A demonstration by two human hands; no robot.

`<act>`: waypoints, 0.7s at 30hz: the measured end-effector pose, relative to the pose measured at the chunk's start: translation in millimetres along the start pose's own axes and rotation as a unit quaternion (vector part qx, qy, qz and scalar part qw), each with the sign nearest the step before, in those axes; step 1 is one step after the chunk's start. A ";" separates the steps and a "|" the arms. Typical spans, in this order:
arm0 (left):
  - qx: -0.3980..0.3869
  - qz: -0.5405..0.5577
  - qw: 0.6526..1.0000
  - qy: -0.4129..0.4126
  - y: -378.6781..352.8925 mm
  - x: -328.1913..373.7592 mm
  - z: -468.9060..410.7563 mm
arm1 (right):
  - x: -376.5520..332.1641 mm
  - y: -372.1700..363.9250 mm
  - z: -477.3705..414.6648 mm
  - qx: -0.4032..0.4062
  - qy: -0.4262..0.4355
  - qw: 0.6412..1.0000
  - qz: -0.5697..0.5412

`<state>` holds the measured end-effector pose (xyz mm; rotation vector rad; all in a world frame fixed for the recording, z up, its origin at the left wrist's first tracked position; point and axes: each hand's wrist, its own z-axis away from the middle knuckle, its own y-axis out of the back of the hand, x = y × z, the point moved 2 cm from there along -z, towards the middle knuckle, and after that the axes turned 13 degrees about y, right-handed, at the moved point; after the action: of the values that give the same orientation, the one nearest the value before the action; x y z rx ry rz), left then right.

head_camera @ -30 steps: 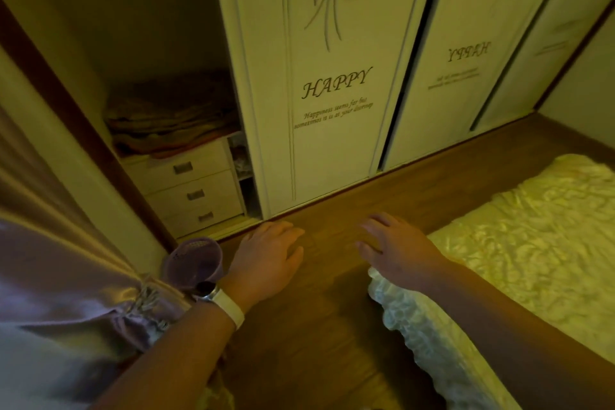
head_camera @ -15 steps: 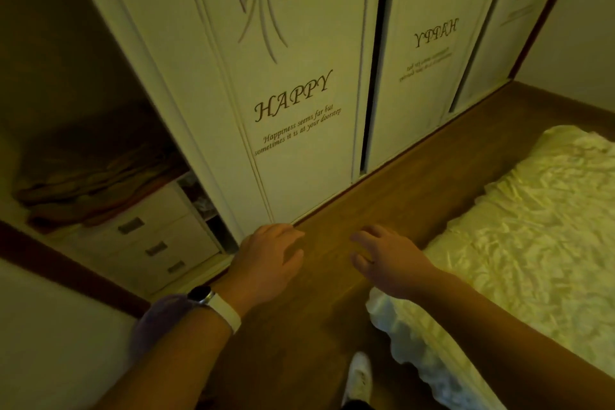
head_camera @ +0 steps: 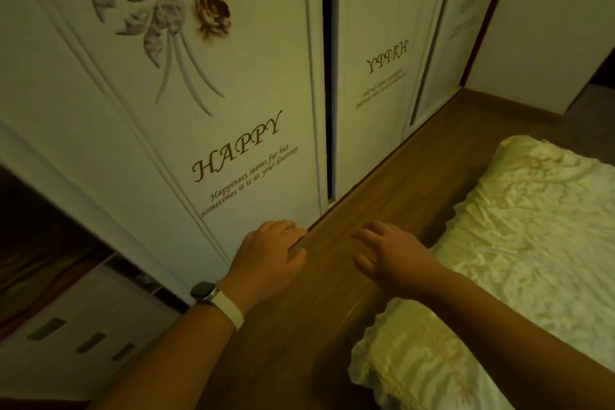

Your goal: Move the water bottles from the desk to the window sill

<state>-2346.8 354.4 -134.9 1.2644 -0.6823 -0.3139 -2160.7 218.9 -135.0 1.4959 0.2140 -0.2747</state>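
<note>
Head view | wood floor point(head_camera: 392, 210) between wardrobe point(head_camera: 166, 143) and bed point(head_camera: 532, 243) | left hand point(head_camera: 266, 263), right hand point(head_camera: 396, 256) loosely spread, empty

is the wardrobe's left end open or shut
Open. Left of the HAPPY door, the wardrobe interior is exposed, showing the drawers inside.

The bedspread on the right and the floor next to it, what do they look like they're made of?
The bedspread looks like satin or a similar glossy fabric: pale cream, crinkled all over, catching the light, with a ruffled edge. The floor looks like polished wood or wood-look laminate: brown with a lengthwise grain and a faint sheen. Which of the two, the picture cannot settle.
</note>
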 end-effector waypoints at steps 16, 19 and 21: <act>-0.062 -0.011 0.983 -0.171 6.7 13.7 -270.1 | 114.5 41.6 -154.4 -0.003 -0.175 0.984 0.019; -0.074 -0.018 0.976 -0.203 13.7 20.7 -316.6 | 130.1 57.8 -180.2 0.018 -0.216 0.976 0.013; -0.076 -0.027 0.970 -0.228 19.8 30.5 -346.6 | 141.2 68.3 -191.0 0.042 -0.239 0.970 0.013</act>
<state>-2109.1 608.4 -156.1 1.0715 -0.9951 -0.7029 -1999.9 406.4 -126.1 1.4692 -0.2053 -0.6169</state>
